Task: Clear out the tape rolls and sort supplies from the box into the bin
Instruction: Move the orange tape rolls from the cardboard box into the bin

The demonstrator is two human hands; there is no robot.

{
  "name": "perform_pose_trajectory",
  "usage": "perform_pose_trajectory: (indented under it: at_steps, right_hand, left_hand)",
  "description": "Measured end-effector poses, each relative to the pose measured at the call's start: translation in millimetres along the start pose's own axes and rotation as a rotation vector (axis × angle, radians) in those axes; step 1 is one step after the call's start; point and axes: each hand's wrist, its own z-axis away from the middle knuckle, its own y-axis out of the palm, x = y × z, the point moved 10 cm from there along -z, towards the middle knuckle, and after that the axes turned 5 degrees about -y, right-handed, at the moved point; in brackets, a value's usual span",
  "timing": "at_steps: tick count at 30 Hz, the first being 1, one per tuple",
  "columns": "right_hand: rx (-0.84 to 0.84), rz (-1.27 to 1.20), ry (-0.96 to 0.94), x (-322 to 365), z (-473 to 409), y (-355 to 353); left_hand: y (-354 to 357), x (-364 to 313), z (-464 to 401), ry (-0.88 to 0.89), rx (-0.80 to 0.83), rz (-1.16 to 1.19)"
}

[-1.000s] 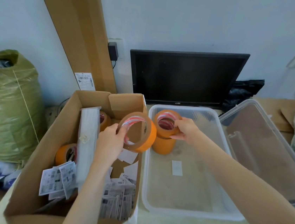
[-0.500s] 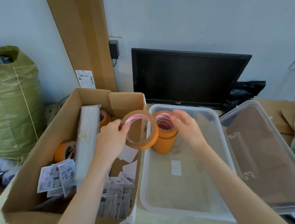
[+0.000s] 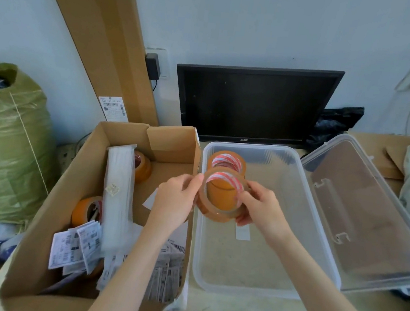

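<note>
Head view: clear bin point(image 3: 319, 219) holds stacked tape rolls point(image 3: 224, 180).

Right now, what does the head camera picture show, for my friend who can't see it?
Both hands, left hand and right hand, hold a tape roll over a clear plastic bin with stacked tape rolls inside. Beside it, a cardboard box holds more rolls and labels.

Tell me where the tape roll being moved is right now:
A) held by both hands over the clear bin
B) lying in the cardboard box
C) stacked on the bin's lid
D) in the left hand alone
A: the left hand and right hand both grip the tape roll above the clear bin.
</note>
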Motion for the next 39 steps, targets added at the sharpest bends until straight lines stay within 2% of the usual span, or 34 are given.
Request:
perform_pose_trajectory:
  at_steps: [6, 12, 19, 23, 27, 31, 34, 37, 39]
  right_hand:
    - [0.140, 0.206, 0.209, -60, -19, -2]
    - [0.320, 0.503, 0.400, -105, -43, 15]
    - [0.201, 0.582, 0.409, -139, -46, 25]
    - [0.179, 0.499, 0.442, -139, -44, 19]
    - [0.176, 0.484, 0.385, -120, -44, 11]
    - [0.089, 0.453, 0.185, -79, -37, 8]
    - [0.110, 0.373, 0.086, -53, -17, 18]
    - [0.130, 0.248, 0.025, -31, 6, 31]
    - [0.137, 0.143, 0.029, -24, 18, 42]
  left_hand:
    - [-1, 27, 5, -0.097, 0.009, 0.167]
    - [3, 47, 7, -0.152, 0.018, 0.200]
    - [-4, 69, 4, -0.179, -0.007, 0.176]
    - [-3, 75, 4, -0.167, -0.004, 0.129]
    - [-5, 82, 5, -0.170, -0.004, 0.072]
    - [-21, 92, 4, -0.168, -0.041, 0.054]
    - [-35, 108, 3, -0.157, -0.074, -0.022]
    - [-57, 137, -4, -0.191, -0.197, -0.121]
    - [-73, 167, -8, -0.306, -0.279, -0.189]
